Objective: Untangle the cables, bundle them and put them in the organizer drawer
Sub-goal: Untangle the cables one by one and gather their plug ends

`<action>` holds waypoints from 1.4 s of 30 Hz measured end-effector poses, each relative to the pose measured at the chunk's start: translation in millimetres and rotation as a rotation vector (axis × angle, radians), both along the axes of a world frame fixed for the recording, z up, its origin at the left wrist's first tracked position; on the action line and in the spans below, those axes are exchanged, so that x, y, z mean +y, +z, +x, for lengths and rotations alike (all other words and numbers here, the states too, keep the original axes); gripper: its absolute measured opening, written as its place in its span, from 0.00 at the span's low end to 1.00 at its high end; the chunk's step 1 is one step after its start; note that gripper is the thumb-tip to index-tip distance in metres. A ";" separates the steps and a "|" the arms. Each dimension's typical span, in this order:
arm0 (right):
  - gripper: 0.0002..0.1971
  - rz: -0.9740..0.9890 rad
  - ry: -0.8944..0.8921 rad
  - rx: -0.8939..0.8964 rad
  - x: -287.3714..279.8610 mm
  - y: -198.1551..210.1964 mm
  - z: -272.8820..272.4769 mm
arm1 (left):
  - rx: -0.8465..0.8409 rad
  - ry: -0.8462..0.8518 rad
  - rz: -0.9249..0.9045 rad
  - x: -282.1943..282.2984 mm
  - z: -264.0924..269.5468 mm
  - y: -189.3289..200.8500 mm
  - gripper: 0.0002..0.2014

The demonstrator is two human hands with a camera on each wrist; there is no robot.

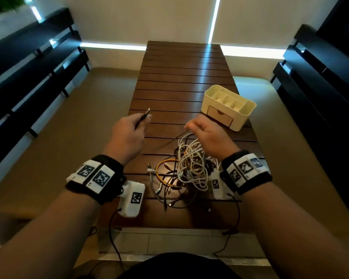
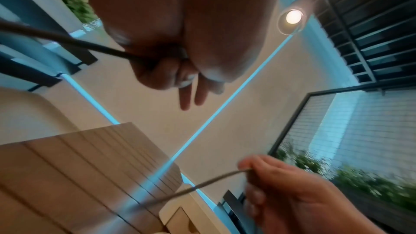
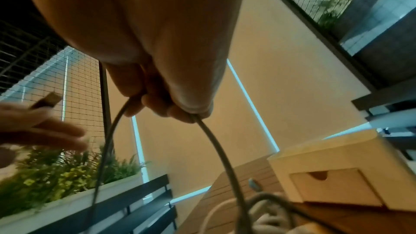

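Note:
A tangle of white, orange, grey and black cables lies on the near part of the slatted wooden table. My left hand pinches the plug end of a dark cable, raised above the table's left side; the same dark cable runs out of that hand's fist in the left wrist view. My right hand grips that cable further along, just above the tangle. A cream organizer with its small front drawer shut stands to the right.
Dark slatted benches flank the table on both sides. A planter with green plants sits to the left. Wrist camera leads hang off the table's near edge.

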State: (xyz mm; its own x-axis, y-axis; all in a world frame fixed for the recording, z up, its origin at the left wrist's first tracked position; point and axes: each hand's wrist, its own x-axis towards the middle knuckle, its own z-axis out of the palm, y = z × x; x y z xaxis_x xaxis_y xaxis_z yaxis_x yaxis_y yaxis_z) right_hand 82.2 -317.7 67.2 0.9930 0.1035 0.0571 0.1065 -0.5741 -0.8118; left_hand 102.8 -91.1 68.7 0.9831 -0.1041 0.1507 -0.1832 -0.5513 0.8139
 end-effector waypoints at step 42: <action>0.13 0.011 0.054 0.112 8.3 -35.9 -20.1 | -0.302 -0.110 -0.080 -30.2 -3.9 28.8 0.15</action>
State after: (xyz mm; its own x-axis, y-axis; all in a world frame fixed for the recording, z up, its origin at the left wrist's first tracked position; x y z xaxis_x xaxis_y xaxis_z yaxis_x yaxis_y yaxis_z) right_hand 62.1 -309.4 31.3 0.9862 0.1570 -0.0522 0.0456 -0.5611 -0.8265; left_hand 98.9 -121.3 97.5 0.8761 -0.1835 0.4459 -0.4781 -0.4512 0.7536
